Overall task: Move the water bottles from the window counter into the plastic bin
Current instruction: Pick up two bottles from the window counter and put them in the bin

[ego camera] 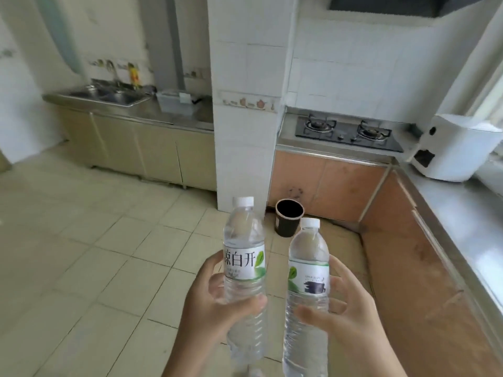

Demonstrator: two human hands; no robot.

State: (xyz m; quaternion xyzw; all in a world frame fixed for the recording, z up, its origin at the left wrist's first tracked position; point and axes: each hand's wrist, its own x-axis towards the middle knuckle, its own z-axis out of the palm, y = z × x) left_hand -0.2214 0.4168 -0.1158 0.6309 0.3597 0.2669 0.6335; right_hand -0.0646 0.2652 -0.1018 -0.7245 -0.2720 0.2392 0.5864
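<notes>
I hold two clear water bottles upright over the tiled floor, each with a white cap and a white-and-green label. My left hand grips the left water bottle around its middle. My right hand grips the right water bottle the same way. A clear plastic bin stands far off on the steel counter beside the sink. The window counter runs along the right edge of the view.
A black waste bin stands on the floor just beyond the bottles, by a white tiled pillar. A gas hob sits behind it. A white appliance rests on the window counter. The sink is at the far left.
</notes>
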